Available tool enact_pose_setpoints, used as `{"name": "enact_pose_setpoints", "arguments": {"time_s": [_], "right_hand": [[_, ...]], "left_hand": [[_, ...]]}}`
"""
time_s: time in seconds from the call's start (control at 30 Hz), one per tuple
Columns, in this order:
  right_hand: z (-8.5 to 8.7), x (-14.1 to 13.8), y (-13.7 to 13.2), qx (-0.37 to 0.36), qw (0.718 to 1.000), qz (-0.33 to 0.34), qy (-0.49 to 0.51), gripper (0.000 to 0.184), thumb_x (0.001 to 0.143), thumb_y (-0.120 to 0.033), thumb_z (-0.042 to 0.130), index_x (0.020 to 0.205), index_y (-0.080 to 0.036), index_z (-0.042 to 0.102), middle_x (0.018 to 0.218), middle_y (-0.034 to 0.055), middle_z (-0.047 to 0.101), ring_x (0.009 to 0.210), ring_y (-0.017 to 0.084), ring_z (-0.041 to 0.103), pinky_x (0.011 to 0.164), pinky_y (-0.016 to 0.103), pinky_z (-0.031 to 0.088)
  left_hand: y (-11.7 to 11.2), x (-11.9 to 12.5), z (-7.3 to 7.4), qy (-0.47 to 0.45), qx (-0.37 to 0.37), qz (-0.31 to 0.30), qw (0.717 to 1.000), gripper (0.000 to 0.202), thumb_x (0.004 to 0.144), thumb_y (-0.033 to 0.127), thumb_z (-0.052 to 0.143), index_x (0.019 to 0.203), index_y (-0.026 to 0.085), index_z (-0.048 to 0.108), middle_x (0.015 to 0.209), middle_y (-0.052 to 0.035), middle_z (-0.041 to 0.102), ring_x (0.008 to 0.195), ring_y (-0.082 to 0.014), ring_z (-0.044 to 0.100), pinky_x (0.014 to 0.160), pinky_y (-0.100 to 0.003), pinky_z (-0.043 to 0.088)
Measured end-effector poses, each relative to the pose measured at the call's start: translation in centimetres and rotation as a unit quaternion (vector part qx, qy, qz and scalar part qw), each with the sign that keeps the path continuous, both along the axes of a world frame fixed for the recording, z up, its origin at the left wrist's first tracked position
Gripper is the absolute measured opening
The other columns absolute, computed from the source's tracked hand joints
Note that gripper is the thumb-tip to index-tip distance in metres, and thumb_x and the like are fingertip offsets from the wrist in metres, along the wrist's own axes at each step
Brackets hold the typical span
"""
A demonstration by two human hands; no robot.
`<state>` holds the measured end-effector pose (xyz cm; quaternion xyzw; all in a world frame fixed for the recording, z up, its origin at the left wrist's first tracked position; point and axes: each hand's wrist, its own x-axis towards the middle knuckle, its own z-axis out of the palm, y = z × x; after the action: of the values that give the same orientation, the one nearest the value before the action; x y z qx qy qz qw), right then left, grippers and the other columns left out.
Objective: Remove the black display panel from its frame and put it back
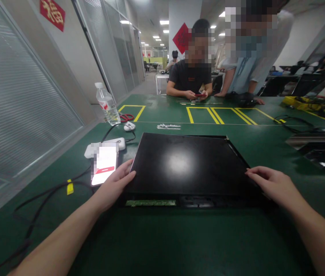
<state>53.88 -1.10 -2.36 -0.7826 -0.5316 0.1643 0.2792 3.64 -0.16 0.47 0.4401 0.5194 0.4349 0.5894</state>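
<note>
A black flat display panel (179,165) lies over a dark frame (208,201) on the green table, slightly skewed against it. A strip of green circuit board (151,202) shows along the frame's near side. My left hand (122,178) grips the panel's left edge, thumb on top and fingers partly hidden beyond the edge. At the right edge my right hand (268,180) is closed, thumb and forefinger pinched against the panel's side; its other fingers are curled and partly hidden.
Left of the panel lie a lit phone (105,165), a white power strip (119,143), a plug (129,126) and black cables (47,193). Farther back are a water bottle (107,103) and red-handled scissors (127,117). Two people (191,76) are across the table (162,241).
</note>
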Motion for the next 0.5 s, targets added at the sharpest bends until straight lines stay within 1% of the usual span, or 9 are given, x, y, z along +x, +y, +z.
{"name": "enact_pose_setpoints", "arguments": {"time_s": [0.13, 0.2, 0.27, 0.4, 0.5], "right_hand": [[-0.04, -0.01, 0.06, 0.032, 0.999, 0.011, -0.021, 0.039, 0.071, -0.067, 0.066, 0.079, -0.032, 0.082, 0.096, 0.0077, 0.086, 0.082, 0.033, 0.074, 0.071, 0.044, 0.055], [0.03, -0.09, 0.07, 0.03, 0.999, 0.012, -0.027, 0.039, 0.071, -0.066, 0.065, 0.079, -0.032, 0.082, 0.098, 0.0074, 0.087, 0.084, 0.033, 0.075, 0.077, 0.045, 0.056], [0.14, -0.18, 0.06, 0.023, 0.999, 0.013, -0.028, 0.039, 0.071, -0.066, 0.065, 0.08, -0.032, 0.082, 0.099, 0.0077, 0.086, 0.085, 0.034, 0.075, 0.079, 0.046, 0.056], [0.38, -0.38, -0.05, 0.024, 0.999, 0.019, -0.03, 0.04, 0.073, -0.065, 0.064, 0.082, -0.031, 0.082, 0.095, 0.0069, 0.086, 0.079, 0.032, 0.073, 0.074, 0.045, 0.054], [0.67, -0.63, -0.18, 0.004, 1.0, 0.003, -0.021, 0.042, 0.072, -0.065, 0.062, 0.085, -0.031, 0.082, 0.082, 0.0071, 0.081, 0.069, 0.029, 0.068, 0.066, 0.043, 0.05]], "left_hand": [[-0.15, 0.21, 0.25, 0.0, 0.004, 0.017, 1.0, 0.084, 0.072, 0.051, 0.101, 0.148, 0.025, 0.076, 0.141, -0.0136, 0.084, 0.138, -0.043, 0.074, 0.11, -0.042, 0.063], [-0.22, 0.24, 0.33, 0.005, 0.0, 0.027, 1.0, 0.081, 0.075, 0.049, 0.1, 0.149, 0.026, 0.076, 0.146, -0.0126, 0.082, 0.141, -0.0425, 0.073, 0.112, -0.043, 0.062], [-0.26, 0.2, 0.33, 0.012, -0.006, 0.037, 0.999, 0.077, 0.078, 0.047, 0.097, 0.15, 0.027, 0.076, 0.149, -0.0119, 0.081, 0.142, -0.0417, 0.072, 0.113, -0.043, 0.061], [-0.28, 0.12, 0.21, 0.015, -0.007, 0.031, 0.999, 0.073, 0.081, 0.044, 0.095, 0.15, 0.027, 0.076, 0.15, -0.0117, 0.08, 0.143, -0.0412, 0.072, 0.115, -0.044, 0.061], [-0.24, 0.15, 0.23, 0.013, 0.003, 0.02, 1.0, 0.073, 0.079, 0.046, 0.097, 0.146, 0.025, 0.079, 0.152, -0.013, 0.079, 0.143, -0.0418, 0.071, 0.115, -0.043, 0.06]]}}
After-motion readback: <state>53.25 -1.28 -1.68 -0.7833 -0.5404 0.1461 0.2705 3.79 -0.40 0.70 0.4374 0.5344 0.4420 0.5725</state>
